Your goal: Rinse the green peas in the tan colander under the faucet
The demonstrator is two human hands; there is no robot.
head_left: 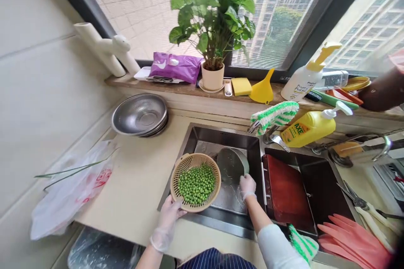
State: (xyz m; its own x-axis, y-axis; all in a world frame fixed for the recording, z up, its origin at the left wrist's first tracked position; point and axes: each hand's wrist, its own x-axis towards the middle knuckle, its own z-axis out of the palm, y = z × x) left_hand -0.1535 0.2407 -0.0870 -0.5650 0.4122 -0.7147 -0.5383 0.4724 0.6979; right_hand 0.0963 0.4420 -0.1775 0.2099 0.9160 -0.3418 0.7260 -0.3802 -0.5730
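My left hand [166, 220], in a clear glove, grips the near rim of a tan plastic colander [215, 191]. Green peas [196, 184] lie inside the colander, which is over the left edge of the sink [240, 231]. Down in the left basin, my right hand [248, 185], gloved too, is closed on the rim of a greenish bowl [242, 160]. The bowl is tilted, and water shows on the basin floor in front of it. The fingertips on the bowl's far side are partly hidden.
Stacked metal colanders [139, 114] and a plastic bag [74, 193] are to the left. A towel-wrapped faucet [274, 115] stands behind the sink. The right basin holds a dark red board [285, 189]. Pink gloves [353, 239] and scissors [362, 204] lie right; a potted plant [213, 76] lines the sill.
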